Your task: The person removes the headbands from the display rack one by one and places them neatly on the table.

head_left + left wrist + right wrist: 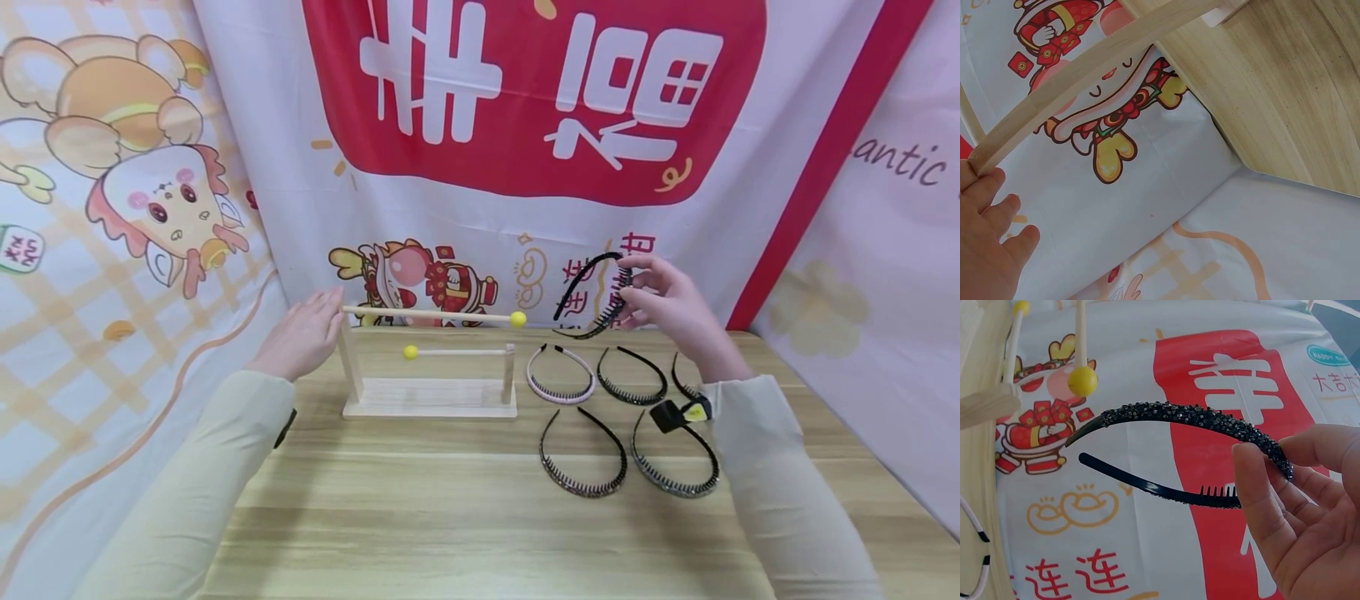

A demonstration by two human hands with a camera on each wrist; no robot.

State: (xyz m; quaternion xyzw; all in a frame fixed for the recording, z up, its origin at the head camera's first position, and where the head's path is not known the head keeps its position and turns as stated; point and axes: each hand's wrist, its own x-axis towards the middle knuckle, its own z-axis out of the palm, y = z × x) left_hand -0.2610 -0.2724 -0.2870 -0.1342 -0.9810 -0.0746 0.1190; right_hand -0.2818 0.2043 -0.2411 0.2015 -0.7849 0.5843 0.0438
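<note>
A black headband (615, 300) studded with glittery beads is raised above the table by my right hand (667, 308), thumb and fingers pinching its curved middle. In the right wrist view, the free ends of this headband (1191, 422) point toward the rack's yellow-tipped rod (1082, 378). The light wooden rack (431, 398) stands on the table, with an upper and a lower rod, each tipped with a yellow ball. My left hand (303, 333) rests against the top of its left post, fingers fairly straight. In the left wrist view, fingertips (988, 178) touch the post's end.
On the wooden table (420, 517), right of the rack, lie a pale pink headband (561, 398) and several dark toothed headbands (583, 487), one partly hidden by the right wrist. A printed cloth (525, 175) hangs behind the table, with more cloth at both sides.
</note>
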